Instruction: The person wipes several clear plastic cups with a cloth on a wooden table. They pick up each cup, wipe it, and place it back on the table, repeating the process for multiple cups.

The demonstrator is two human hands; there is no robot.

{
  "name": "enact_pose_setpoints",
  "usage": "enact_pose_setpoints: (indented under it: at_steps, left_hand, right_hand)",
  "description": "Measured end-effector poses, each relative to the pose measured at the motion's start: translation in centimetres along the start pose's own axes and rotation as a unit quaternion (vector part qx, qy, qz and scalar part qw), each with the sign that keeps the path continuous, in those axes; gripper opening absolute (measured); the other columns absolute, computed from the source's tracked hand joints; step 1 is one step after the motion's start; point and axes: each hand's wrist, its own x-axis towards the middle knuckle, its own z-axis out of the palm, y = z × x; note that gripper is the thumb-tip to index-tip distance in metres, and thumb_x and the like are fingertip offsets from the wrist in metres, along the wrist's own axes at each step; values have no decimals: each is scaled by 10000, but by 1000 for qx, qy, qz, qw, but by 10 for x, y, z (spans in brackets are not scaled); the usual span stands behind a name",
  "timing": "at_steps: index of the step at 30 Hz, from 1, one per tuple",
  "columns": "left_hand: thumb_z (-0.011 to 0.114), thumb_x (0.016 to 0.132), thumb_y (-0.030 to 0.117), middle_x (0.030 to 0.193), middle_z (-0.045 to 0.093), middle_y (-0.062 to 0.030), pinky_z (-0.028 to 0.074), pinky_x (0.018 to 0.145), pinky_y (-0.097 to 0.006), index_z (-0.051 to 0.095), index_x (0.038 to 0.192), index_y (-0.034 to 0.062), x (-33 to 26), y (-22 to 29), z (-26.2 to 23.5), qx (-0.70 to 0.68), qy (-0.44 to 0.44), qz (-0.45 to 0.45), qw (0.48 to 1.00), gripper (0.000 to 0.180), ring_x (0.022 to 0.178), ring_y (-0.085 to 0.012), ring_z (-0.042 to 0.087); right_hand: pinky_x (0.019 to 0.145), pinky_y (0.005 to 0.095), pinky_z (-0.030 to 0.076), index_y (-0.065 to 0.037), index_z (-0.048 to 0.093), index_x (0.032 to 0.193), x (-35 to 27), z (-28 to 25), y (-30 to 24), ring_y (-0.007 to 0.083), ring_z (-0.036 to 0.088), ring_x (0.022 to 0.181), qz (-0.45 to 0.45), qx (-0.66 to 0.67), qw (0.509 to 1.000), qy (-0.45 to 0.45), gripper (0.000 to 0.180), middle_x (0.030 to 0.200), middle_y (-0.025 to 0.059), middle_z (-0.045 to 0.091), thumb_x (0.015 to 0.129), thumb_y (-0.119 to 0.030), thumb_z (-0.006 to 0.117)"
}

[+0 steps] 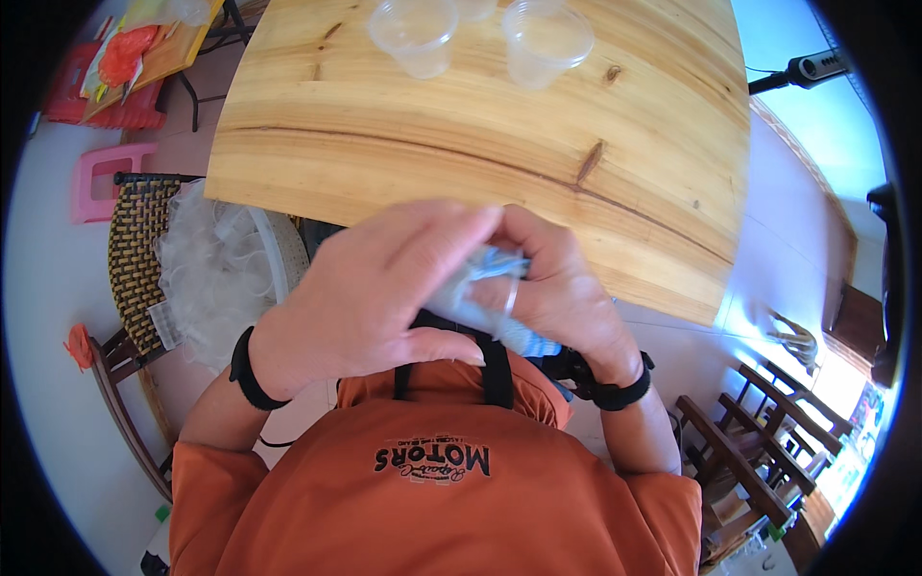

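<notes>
Above my lap, by the near table edge, both hands work on a clear plastic cup [458, 300] lying on its side. My left hand [351, 278] curves round it, fingers over the top and thumb below. My right hand [571, 298] is closed on a blue-and-white cloth [526, 338] at the cup's mouth. Part of the cloth shows through the cup wall, and part hangs out below the fingers. Motion blurs the cup, and my fingers hide much of it. On the table stand clear cups, one to the left [415, 34] and one to the right [545, 43].
The wooden table [461, 158] spans the far side. At my left, a large clear bag of plastic cups [226, 259] rests on a woven chair [134, 259]. A pink stool [96, 182] stands farther left. Dark wooden chair frames [759, 451] are at the right.
</notes>
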Motion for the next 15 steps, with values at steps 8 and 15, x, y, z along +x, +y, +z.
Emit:
enact_pose_setpoints:
  at_steps: [8, 15]
  left_hand:
    - [436, 1038, 391, 889, 621, -142, 485, 712, -314, 506, 1225, -29, -16, 1, 22, -253, 81, -231, 936, 465, 800, -205, 616]
    - [374, 1067, 382, 717, 509, -7, 341, 516, -229, 527, 1043, 5, -12, 2, 28, -470, 62, -394, 787, 407, 620, -49, 445]
  right_hand:
    - [727, 357, 531, 12, 575, 1120, 0, 7, 0, 280, 661, 812, -50, -99, 993, 47, 458, 873, 178, 651, 772, -203, 780]
    - [682, 418, 555, -12, 554, 1147, -4, 6, -2, 382, 687, 798, -153, -300, 937, 95, 477, 863, 206, 673, 768, -188, 784]
